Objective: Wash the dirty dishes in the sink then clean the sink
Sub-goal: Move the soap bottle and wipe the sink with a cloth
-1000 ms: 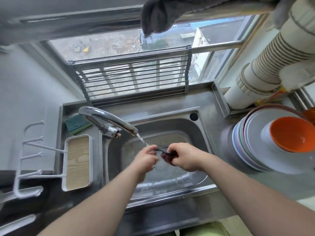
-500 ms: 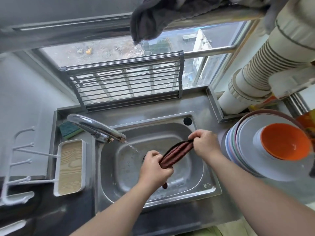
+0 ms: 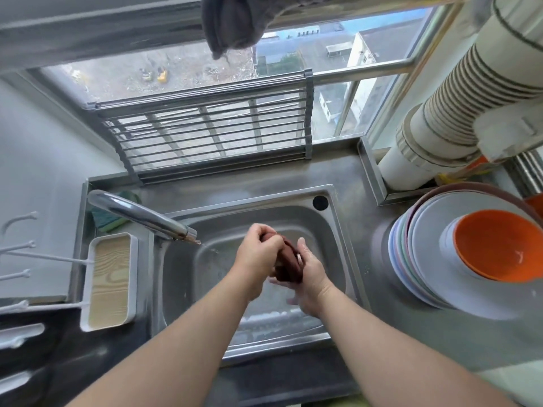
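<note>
Over the steel sink both my hands hold a dark red cloth, bunched into a thick wad. My left hand grips its upper end with curled fingers. My right hand wraps the lower part from the right side. The tap reaches in from the left, its spout dripping a thin trickle just left of my hands. No dishes show in the sink basin. Foam lies along the basin's near wall.
A stack of plates with an orange bowl on top stands on the counter at right. A wood-patterned white tray and a green sponge sit left of the tap. A metal rack leans at the window.
The cloth was stretched out between my hands half a second ago; now my hands have come together and it is bunched into a wad between them.
</note>
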